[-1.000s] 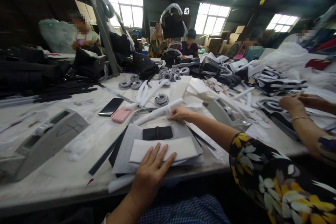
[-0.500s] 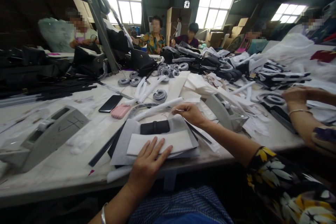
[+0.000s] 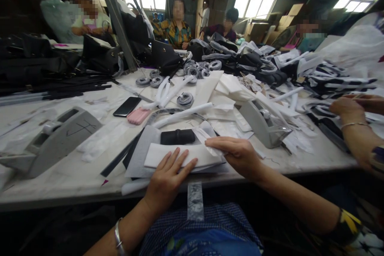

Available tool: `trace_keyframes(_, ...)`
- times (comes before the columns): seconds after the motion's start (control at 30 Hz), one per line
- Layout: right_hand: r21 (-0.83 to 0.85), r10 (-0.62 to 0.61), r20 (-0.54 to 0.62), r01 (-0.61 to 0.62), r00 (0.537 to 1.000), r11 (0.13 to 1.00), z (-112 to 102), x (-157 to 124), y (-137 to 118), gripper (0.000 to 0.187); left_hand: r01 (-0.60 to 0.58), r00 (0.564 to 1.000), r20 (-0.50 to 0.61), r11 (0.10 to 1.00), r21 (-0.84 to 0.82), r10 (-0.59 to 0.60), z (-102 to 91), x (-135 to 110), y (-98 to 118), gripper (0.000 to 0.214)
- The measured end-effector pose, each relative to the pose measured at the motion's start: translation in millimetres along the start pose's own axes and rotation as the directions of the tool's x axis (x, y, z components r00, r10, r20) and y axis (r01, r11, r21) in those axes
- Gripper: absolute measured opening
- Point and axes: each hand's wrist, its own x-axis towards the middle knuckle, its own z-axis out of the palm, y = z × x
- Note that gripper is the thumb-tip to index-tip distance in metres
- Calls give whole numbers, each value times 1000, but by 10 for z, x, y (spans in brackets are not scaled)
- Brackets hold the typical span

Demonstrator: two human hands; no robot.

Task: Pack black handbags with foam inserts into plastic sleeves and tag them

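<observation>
My left hand [image 3: 168,178] lies flat, fingers spread, on a white foam sheet [image 3: 180,155] at the near table edge. The sheet rests on a grey felt sheet [image 3: 139,150], and a black folded leather piece [image 3: 177,136] lies just behind it. My right hand [image 3: 238,154] is over the foam sheet's right end, fingers pressed together on a thin white strip [image 3: 206,138] that runs back toward the black piece.
Grey tape dispensers stand at the left [image 3: 57,140] and right [image 3: 264,122]. A phone [image 3: 127,106], a pink case [image 3: 138,116], coiled straps [image 3: 184,99] and a white-wrapped handle [image 3: 183,115] lie behind. A co-worker's hands [image 3: 348,108] work at the right; black bags [image 3: 165,62] and seated people fill the far side.
My right hand has drawn back from the white-wrapped handle to the foam sheet's right end, bringing the white strip with it. My left hand has stayed on the sheet. The view has tilted down.
</observation>
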Motion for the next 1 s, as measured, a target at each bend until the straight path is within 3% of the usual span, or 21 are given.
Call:
trace_keyframes(0.27, -165, -173, 10, 172, 985, 971, 291, -430, -246, 46, 40, 999, 4, 999, -25, -40, -1, 8, 23, 51)
trace_keyframes(0.53, -310, -236, -24, 217, 972, 926, 628, -747, -126, 43, 42, 999, 17, 999, -12, -42, 38, -23, 40, 51)
trace_keyframes(0.7, -376, -231, -51, 196, 972, 906, 742, -823, -66, 46, 17, 997, 80, 999, 32, -19, -8, 49, 66, 49)
trace_keyframes(0.87, -355, -253, -87, 207, 964, 912, 773, -828, -64, 45, -48, 976, 215, 999, 21, 42, -93, 168, 35, 69)
trace_keyframes(1.0, -322, -264, -100, 220, 959, 921, 790, -812, -65, 42, -78, 978, 198, 997, 27, 71, -75, 115, 5, 68)
